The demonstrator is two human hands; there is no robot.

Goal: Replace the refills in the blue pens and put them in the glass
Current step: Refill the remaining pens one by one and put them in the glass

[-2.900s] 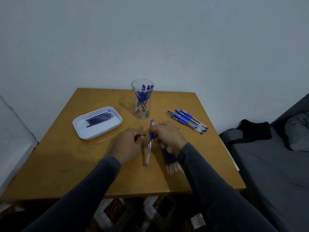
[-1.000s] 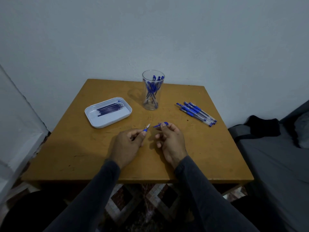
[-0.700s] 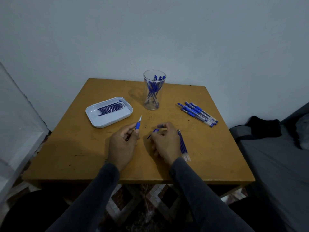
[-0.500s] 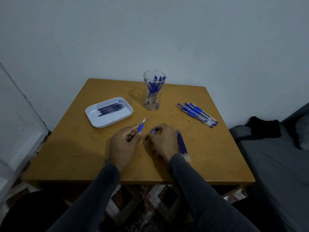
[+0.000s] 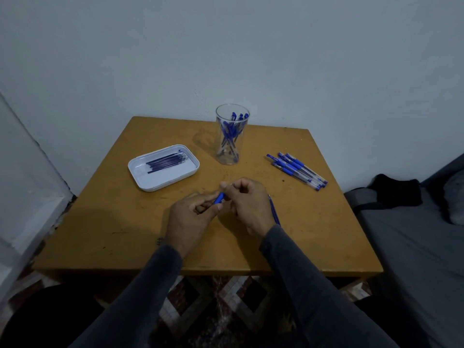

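Blue pen (image 5: 219,198) pinched between both hands over the worktop (image 5: 125,222).
Left hand (image 5: 190,219) and right hand (image 5: 247,203) together, fingers curled on it; glass (image 5: 231,136) behind.

A wooden table (image 5: 313,234) stands against a pale wall (image 5: 251,51), grey sofa (image 5: 414,247) beside it.

Blue pen (image 5: 219,197) pinched between both hands; upright glass (image 5: 231,134) holds pens

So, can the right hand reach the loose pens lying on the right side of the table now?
Probably yes, but not at once. The table between the right hand and the loose pens is bare, yet its fingers now pinch the blue pen part.
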